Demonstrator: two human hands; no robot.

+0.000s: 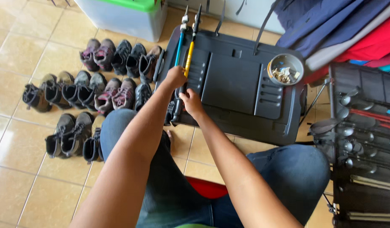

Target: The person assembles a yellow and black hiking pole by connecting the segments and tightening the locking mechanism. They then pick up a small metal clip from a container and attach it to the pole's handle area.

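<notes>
Tiled floor (pixel 17 177); both hands (pixel 184 90) grip poles (pixel 187 50) over black case (pixel 237 84).

Two trekking poles (pixel 187 46), blue and yellow, lie side by side.

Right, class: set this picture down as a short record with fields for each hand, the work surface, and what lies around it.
Left hand: grips a yellow pole that lies beside a blue pole
Right hand: holds the black lower end of the poles
Surface: dark plastic panel
On the panel: round bowl of small pale pieces
Floor, left: rows of hiking shoes on tan tiles
Right edge: black rack of poles
Person: seated, in blue jeans
</notes>
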